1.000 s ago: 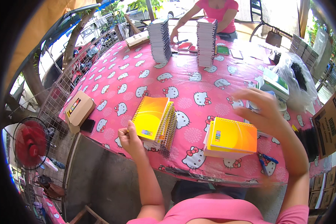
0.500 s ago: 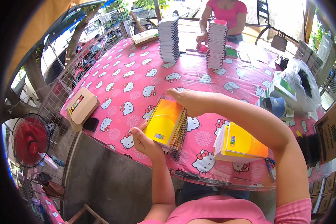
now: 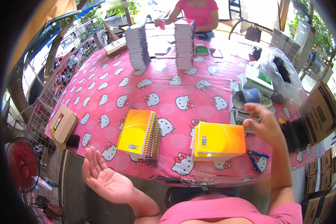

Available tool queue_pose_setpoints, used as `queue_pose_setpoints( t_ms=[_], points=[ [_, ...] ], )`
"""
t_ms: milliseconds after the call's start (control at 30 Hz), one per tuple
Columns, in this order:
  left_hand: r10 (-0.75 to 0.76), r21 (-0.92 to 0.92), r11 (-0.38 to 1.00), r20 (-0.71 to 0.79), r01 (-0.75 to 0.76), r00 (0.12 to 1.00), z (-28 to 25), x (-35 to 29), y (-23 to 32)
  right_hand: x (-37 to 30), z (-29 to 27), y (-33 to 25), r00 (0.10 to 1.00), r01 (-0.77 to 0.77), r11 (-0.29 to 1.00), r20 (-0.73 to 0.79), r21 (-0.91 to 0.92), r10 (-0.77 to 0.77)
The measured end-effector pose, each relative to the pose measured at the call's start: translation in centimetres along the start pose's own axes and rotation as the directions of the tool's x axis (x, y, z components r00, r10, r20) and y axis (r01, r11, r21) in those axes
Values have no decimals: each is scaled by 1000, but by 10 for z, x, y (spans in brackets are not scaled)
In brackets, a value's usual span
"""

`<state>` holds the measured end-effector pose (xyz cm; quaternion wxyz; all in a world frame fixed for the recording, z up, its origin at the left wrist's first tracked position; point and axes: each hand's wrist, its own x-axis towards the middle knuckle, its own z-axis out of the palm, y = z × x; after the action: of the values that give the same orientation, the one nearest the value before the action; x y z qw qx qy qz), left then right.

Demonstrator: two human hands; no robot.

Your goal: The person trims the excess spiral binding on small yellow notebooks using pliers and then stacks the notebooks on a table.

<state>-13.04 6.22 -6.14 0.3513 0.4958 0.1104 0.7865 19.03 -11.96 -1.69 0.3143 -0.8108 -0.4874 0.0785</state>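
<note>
My left hand (image 3: 107, 182) is open and empty, palm up, just off the table's near edge. Beyond it lies a stack of yellow-orange spiral notebooks (image 3: 136, 130), its wire coils along the right side. A second yellow-orange stack (image 3: 220, 138) sits to the right, with a row of holes along its far edge and no coil visible there. My right hand (image 3: 267, 123) is raised at the right of that stack, its thumb and fingers apart with nothing seen between them. Below it rests a blue-handled tool like pliers (image 3: 255, 160).
Two tall notebook piles (image 3: 137, 46) (image 3: 184, 44) stand toward the far side, where a person in pink (image 3: 198, 15) works. Green-white books, a blue cap (image 3: 246, 96) and a plastic bag (image 3: 287, 78) crowd the right. A cardboard box (image 3: 61, 125) sits at left.
Both hands have let go of the coiled notebook stack, which lies on the table. My left hand moved down and left, my right hand to the right. The far person's hand shifted left, holding something pink.
</note>
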Motion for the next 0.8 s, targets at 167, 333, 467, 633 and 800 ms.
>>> queue_pose_setpoints(
  t_ms=[167, 333, 467, 633, 800],
  points=[
    [-352, 43, 923, 496, 382, 794, 86, -31, 7, -35, 19, 44, 926, -376, 824, 205, 423, 317],
    [-454, 252, 890, 553, 379, 699, 127, -66, -2, -45, 19, 14, 979, 93, 767, -200, 635, 47],
    [-431, 403, 898, 715, 179, 551, 123, -91, -21, -44, 48, -12, 964, 104, 812, -260, 574, 60],
    [-145, 391, 866, 792, -311, 593, 164, -83, 4, -45, 68, 6, 931, 237, 797, -364, 555, -24],
    [-270, 416, 887, 818, -199, 508, 159, -73, -2, -61, 13, 99, 872, 5, 1000, -489, -31, -19]
  ],
)
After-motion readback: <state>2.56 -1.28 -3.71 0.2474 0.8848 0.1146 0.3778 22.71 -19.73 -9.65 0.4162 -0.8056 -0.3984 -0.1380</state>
